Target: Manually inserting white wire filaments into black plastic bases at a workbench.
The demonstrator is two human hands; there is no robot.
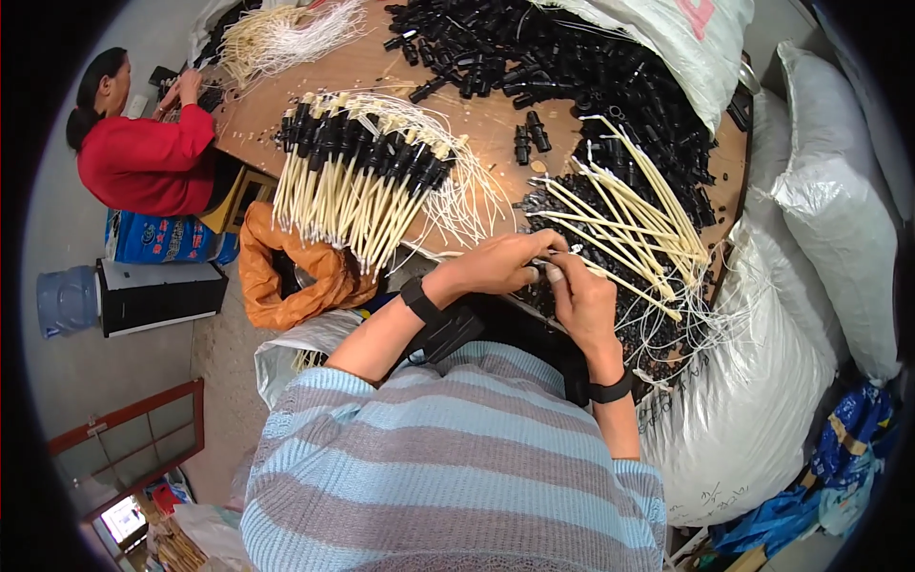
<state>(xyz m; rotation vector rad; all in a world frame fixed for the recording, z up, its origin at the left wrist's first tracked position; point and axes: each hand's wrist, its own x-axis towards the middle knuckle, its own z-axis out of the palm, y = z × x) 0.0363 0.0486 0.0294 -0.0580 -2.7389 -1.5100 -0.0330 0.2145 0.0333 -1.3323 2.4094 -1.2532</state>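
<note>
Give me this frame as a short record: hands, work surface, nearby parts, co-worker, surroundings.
Left hand: fingers bent, close to the right hand
Right hand: fingers bent toward the left; anything pinched is too hidden to identify
Surface: brown table
Left-side parts: cream tubes with black fittings, in rows
Right-side parts: loose cream tubes
Far side: heap of black fittings
Co-worker: person in red, picture left
Surroundings: orange bag; white sacks, right

Dark handwriting (pixel 713 495) marks the bulging white woven sack (pixel 748 419) near right, pink print (pixel 697 16) the white sack (pixel 696 71) far right, pale lettering (pixel 159 234) the blue plastic bag (pixel 124 246) left, none legible.
</note>
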